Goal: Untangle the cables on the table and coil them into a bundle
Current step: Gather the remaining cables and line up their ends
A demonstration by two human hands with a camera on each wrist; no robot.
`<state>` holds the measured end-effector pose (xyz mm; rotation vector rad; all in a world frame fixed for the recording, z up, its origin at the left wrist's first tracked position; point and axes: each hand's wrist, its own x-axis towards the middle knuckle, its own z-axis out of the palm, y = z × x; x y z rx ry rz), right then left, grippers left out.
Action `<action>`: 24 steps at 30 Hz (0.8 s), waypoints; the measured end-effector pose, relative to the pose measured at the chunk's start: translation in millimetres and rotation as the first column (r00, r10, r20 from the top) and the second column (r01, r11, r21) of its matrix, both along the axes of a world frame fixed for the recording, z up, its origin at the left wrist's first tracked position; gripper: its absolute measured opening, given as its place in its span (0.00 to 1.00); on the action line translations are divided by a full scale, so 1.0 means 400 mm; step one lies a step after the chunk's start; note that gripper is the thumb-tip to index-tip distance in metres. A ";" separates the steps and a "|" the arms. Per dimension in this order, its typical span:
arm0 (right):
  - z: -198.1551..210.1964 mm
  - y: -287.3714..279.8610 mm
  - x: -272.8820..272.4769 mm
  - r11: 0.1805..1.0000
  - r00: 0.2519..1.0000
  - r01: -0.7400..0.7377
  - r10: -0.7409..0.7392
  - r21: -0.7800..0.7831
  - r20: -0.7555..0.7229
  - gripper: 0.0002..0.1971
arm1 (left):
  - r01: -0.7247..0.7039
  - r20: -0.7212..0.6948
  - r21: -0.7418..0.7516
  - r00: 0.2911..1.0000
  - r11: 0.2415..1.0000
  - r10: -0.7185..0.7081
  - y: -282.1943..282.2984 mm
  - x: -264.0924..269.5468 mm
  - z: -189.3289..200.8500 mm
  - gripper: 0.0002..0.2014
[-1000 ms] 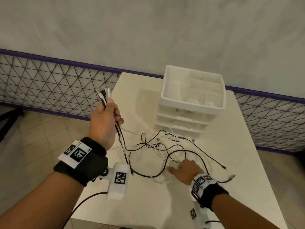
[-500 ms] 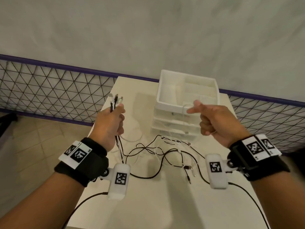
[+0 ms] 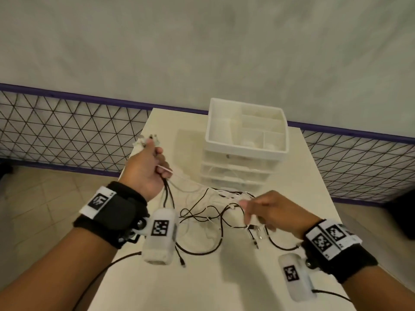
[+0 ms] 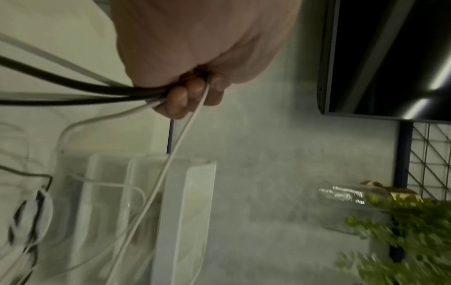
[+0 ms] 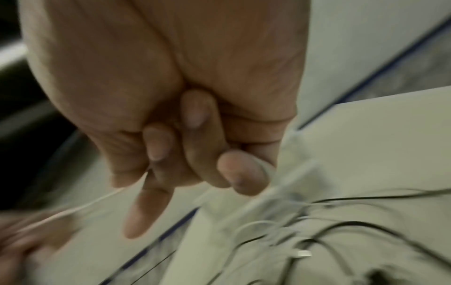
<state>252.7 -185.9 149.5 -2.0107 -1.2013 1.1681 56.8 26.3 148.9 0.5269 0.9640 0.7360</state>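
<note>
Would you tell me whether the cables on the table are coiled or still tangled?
Still tangled: the cables lie in loose crossing loops, ends gathered in the left hand.

Grey plaster wall, purple-framed black wire mesh panel along its base, beige tiled floor, white table, dark screen mounted on wall, green plant

I wear a black wristband on each bare forearm, each with white square-patterned tags and a white camera box trailing a thin black lead.
</note>
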 end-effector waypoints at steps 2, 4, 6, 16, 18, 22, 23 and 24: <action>-0.039 -0.038 0.074 0.982 0.980 0.188 -0.189 -0.025 -0.056 0.29 | -0.067 -0.003 -0.006 0.998 0.998 0.067 0.025 -0.027 -0.005 0.20; -0.074 -0.068 0.133 0.949 0.949 0.313 -0.314 -0.035 -0.026 0.31 | -0.145 -0.009 -0.011 0.989 0.989 0.145 0.038 -0.045 -0.010 0.21; -0.099 -0.089 0.174 0.920 0.920 0.389 -0.385 -0.055 0.066 0.29 | -0.213 0.009 -0.023 0.977 0.977 0.214 0.043 -0.058 -0.009 0.22; 0.126 0.096 -0.002 0.962 0.937 -0.007 -0.090 0.273 0.338 0.15 | 0.424 -0.345 0.537 0.899 0.729 -0.268 -0.135 0.055 0.070 0.15; 0.185 0.129 -0.059 0.934 0.928 -0.115 -0.020 0.337 0.372 0.14 | 0.476 -0.352 0.577 0.878 0.664 -0.324 -0.176 0.091 0.086 0.17; 0.239 0.126 -0.028 0.883 0.950 0.019 -0.162 0.468 0.267 0.14 | 0.405 -0.298 0.536 0.912 0.740 -0.283 -0.145 0.071 0.108 0.13; 0.233 0.113 0.002 0.886 0.956 0.065 -0.187 0.460 0.226 0.17 | 0.350 -0.281 0.519 0.932 0.780 -0.231 -0.122 0.054 0.111 0.12; 0.219 0.097 0.034 0.898 0.962 0.105 -0.202 0.428 0.186 0.19 | 0.289 -0.258 0.505 0.950 0.813 -0.177 -0.096 0.035 0.110 0.11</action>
